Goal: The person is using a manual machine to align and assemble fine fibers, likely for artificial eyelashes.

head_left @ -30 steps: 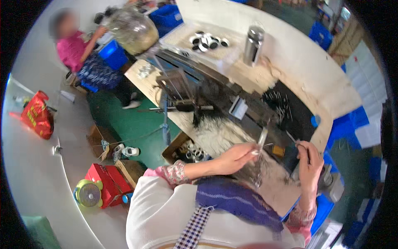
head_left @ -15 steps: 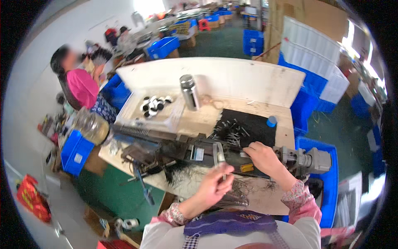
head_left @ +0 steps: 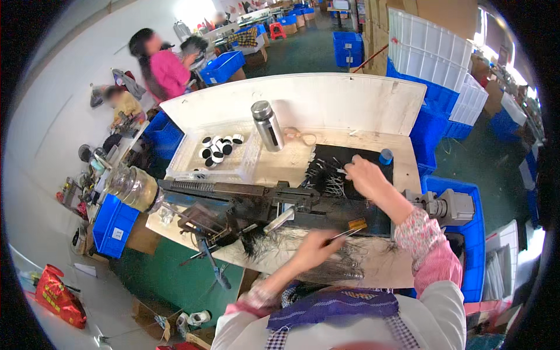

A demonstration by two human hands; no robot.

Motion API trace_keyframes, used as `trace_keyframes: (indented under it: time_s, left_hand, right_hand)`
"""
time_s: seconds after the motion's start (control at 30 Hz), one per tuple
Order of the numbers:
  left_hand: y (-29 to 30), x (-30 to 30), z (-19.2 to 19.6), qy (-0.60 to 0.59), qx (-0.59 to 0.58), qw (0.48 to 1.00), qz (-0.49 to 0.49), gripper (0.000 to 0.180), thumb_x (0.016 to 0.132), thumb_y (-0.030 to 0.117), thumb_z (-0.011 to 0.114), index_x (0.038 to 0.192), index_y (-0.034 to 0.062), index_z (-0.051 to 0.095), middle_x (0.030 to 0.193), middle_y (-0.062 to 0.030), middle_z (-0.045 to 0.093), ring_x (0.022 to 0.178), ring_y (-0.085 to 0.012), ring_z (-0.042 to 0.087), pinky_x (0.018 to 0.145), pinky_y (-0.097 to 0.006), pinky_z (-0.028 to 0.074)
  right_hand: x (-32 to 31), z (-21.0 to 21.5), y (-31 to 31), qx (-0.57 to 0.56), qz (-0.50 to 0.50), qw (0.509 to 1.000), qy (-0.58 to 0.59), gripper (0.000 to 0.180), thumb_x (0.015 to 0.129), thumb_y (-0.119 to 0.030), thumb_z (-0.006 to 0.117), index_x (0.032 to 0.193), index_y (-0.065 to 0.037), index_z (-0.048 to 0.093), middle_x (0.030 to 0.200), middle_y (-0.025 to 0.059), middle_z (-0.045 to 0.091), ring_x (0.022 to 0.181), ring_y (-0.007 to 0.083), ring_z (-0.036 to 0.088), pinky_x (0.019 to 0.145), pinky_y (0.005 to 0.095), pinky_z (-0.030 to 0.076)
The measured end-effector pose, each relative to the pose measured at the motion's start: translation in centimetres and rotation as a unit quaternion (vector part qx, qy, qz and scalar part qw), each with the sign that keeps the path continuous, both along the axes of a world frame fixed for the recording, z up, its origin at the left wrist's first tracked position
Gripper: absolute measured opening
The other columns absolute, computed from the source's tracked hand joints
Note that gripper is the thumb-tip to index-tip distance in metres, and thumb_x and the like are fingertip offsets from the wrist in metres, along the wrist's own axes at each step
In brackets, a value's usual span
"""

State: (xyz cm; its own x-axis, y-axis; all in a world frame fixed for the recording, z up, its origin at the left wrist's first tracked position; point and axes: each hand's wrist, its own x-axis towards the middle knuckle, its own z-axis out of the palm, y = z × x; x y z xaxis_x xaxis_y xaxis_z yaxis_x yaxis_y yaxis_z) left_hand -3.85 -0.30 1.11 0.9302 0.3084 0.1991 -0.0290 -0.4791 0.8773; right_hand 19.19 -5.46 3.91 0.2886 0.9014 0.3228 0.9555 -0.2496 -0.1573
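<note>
My left hand [head_left: 317,251], slightly blurred, is closed around thin silver tweezers [head_left: 349,232] that point right over the near edge of a dark metal machine [head_left: 251,201]. My right hand [head_left: 366,177] reaches over the machine to a black cloth [head_left: 376,175]. Its thumb and fingertips are pinched together beside a pile of small pale-ended dark bundles [head_left: 332,184]; what they hold is too small to make out. A pale bar [head_left: 279,221] slants across the machine, left of my left hand. Loose dark hair-like fibres [head_left: 350,256] lie along the bench front.
Beyond the machine stand a steel flask [head_left: 268,126], a clear tray [head_left: 248,166] with black-and-white round pieces, and a blue cap [head_left: 385,156]. A white board [head_left: 303,100] closes the bench's back. Blue bins [head_left: 475,256] flank it; a large jar [head_left: 133,186] sits left. Co-workers are farther left.
My right hand has moved from the machine's bar to the pile on the cloth. My left hand has lowered slightly right. The pale bar now slants left. A pink-clad co-worker has shifted in view.
</note>
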Motion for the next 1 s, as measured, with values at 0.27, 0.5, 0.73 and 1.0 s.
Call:
trace_keyframes:
  time_s: [0.27,0.5,0.73,1.0]
  left_hand:
    - [-0.2,7.9,-0.7,0.039,0.112,0.993,-0.010,0.024,0.081,0.027,0.064,0.078,0.0040,0.068,0.071,-0.0207,0.062,0.065,-0.0367,0.062,0.057,-0.043,0.047]
    - [3.9,5.3,3.2,-0.002,0.532,0.847,0.011,0.006,0.065,0.013,0.062,0.063,0.0071,0.063,0.070,-0.0082,0.058,0.071,-0.0258,0.061,0.059,-0.040,0.052]
    - [4.9,2.7,3.7,-0.210,0.456,0.834,0.226,0.013,0.074,0.002,0.062,0.086,0.0049,0.069,0.099,-0.0060,0.064,0.084,-0.0258,0.060,0.072,-0.035,0.048]
    - [3.1,-2.1,-3.9,-0.026,-0.700,0.711,0.059,0.047,0.095,0.045,0.050,0.088,0.0003,0.062,0.057,-0.0009,0.049,0.041,-0.0089,0.039,0.039,-0.022,0.031]
  right_hand:
    - [-2.0,2.3,-8.6,-0.032,0.126,0.966,0.221,0.022,0.077,-0.017,0.068,0.090,-0.001,0.060,0.090,0.0134,0.055,0.087,0.0342,0.057,0.075,0.0413,0.047]
    - [-2.5,-1.5,-3.6,0.121,0.196,0.969,0.093,0.012,0.074,-0.009,0.065,0.081,-0.005,0.056,0.075,0.0138,0.058,0.075,0.0332,0.060,0.068,0.0427,0.049]
    - [-2.9,-1.1,-1.2,0.193,0.181,0.942,0.209,0.015,0.074,-0.007,0.066,0.088,-0.002,0.064,0.079,0.0134,0.064,0.077,0.0321,0.063,0.068,0.0382,0.052]
    - [-3.7,-3.3,0.1,0.165,0.197,0.944,0.206,0.015,0.078,-0.010,0.068,0.086,0.002,0.064,0.080,0.0139,0.065,0.073,0.0319,0.062,0.068,0.0366,0.051]
